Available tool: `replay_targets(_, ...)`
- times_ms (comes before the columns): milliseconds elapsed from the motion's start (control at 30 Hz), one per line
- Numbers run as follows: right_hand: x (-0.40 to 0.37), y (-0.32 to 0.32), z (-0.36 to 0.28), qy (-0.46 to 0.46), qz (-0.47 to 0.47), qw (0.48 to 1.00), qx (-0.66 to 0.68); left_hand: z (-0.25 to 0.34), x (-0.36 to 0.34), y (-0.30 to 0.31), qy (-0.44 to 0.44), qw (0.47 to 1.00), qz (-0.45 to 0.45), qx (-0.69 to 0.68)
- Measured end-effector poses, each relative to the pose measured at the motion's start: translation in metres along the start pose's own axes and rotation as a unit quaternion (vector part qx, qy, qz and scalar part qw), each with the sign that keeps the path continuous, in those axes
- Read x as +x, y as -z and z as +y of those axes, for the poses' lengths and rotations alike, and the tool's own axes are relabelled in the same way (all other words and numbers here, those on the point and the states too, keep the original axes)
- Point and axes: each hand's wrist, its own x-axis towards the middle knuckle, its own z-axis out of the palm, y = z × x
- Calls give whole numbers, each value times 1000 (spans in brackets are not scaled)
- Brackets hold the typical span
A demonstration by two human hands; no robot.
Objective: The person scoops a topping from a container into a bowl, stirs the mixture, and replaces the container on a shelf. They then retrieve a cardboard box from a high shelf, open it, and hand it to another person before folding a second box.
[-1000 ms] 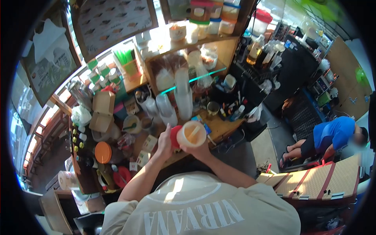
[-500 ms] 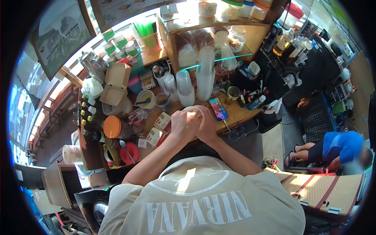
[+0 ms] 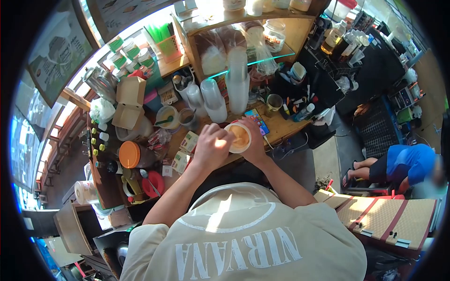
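A white round tub (image 3: 240, 137) with creamy orange contents sits uncovered in my right hand (image 3: 253, 146), whose fingers wrap round its right side. My left hand (image 3: 212, 146) is at the tub's left rim, fingers curled and pressed together. What those fingers hold, if anything, is hidden. Just behind the tub lies a phone (image 3: 257, 122) with its screen lit and a cable plugged in. Small printed packets (image 3: 181, 161) are on the wooden counter left of my left hand.
Stacked clear plastic cups (image 3: 238, 86) stand behind my hands. An orange-lidded jar (image 3: 129, 154), a red plate (image 3: 153, 183) and an open cardboard box (image 3: 130, 100) are to the left. Bottles (image 3: 333, 39) stand at the back right. A person in a blue shirt (image 3: 411, 164) sits at right.
My hands were clasped together over the tub; now my left hand has moved left and the orange contents show. The view has shifted slightly.
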Motion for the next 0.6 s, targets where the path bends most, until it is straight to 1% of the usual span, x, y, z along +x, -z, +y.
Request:
replay_targets(33,-3,-1,3,-5,1,1000,1,1,0,-5,35,999,19,35)
replay_targets(67,-5,-2,8,-7,-4,1000,-10,3,-3,-10,34,999,15,33)
replay_targets(133,-4,-3,11,-9,-6,1000,-23,8,-9,-24,113,993,9,-38)
replay_targets(167,-6,-4,11,-31,-12,999,-30,10,-12,-33,132,989,12,-68)
replay_targets(200,-8,-5,11,-53,-19,998,-36,15,-13,-38,132,989,9,-71)
replay_targets(267,-10,-6,13,-64,-17,997,-35,19,-15,-46,253,954,18,-157)
replay_targets(300,-12,-7,15,-72,-13,997,-32,19,-14,-46,253,954,16,-158)
replay_targets(333,-15,-9,17,-76,-13,997,-33,18,-12,-45,351,906,19,-236)
replay_targets(367,-18,-11,19,-104,-29,994,-29,17,-10,-44,442,842,22,-308)
replay_targets(400,-21,-12,22,-132,-45,990,-24,10,-12,-48,443,841,20,-309)
replay_targets(433,-23,-13,22,-134,-46,990,-24,-3,-17,-55,495,790,32,-359)
replay_targets(467,-25,-13,23,-162,-61,985,-24,-15,-24,-60,544,733,44,-406)
replay_targets(500,-27,-15,24,-189,-76,979,-24,-22,-26,-60,566,704,38,-428)
replay_targets(533,-29,-16,28,-191,-76,978,-24,-27,-29,-60,566,703,37,-428)
replay_targets(600,-30,-15,26,-215,-73,974,-12,-36,-36,-58,604,643,55,-468)
